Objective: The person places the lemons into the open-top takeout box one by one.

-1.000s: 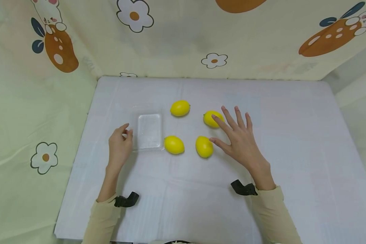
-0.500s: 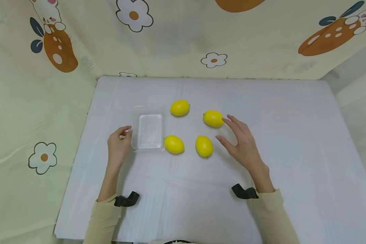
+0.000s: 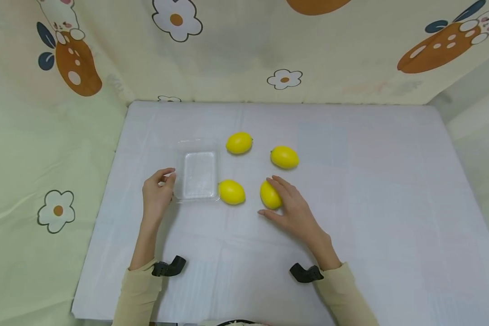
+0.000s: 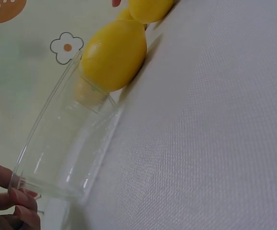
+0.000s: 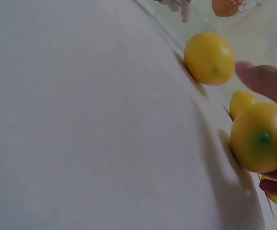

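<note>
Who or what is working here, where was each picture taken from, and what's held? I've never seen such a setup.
No machine: each grip is a person's bare hand. The wide picture looks down from the head; the two tilted close-ups come from the left and right wrists. On the white table lie four yellow lemons and, left of them, a clear plastic container. The left grip pinches the container's rim. The right grip reaches around one lemon; a firm hold can't be confirmed.
</note>
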### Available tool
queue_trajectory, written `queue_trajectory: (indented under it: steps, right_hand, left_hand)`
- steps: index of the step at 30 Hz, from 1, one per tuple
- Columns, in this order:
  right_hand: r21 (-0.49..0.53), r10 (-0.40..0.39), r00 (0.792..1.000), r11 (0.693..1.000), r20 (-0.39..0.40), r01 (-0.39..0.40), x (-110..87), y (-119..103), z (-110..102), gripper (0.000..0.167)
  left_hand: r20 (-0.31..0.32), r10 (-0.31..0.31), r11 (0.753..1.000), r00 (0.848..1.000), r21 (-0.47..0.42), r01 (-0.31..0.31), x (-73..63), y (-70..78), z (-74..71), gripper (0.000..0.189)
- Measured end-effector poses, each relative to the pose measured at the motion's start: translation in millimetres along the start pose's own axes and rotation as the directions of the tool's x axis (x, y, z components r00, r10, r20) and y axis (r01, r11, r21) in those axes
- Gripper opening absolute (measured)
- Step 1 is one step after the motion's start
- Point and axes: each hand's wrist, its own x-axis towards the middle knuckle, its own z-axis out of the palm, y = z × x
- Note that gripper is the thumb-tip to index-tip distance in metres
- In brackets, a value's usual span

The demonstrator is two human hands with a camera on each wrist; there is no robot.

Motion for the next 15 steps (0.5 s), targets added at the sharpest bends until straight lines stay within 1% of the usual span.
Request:
queue_trajectory:
  steps: [5,10,15]
  right_hand:
    - [-0.053,-0.058,0.997,0.997,-0.043,0.056,0.9,-3.3,6.9,0.073]
    - [-0.083,-0.051,0.997,0.995,-0.052,0.047,-0.8,-4.0,8.5,0.065]
    - [-0.078,-0.049,0.997,0.996,-0.054,0.045,-1.4,-3.4,9.6,0.061]
  left_hand:
    - [-0.004,-0.001,1.0,1.0,-0.007,0.001,0.2,-0.7,1.2,0.031]
    - [-0.008,0.001,1.0,1.0,-0.02,-0.002,0.2,-1.1,1.2,0.03]
    - [-0.018,0.004,1.0,1.0,-0.021,-0.005,-0.1,-0.7,0.3,0.029]
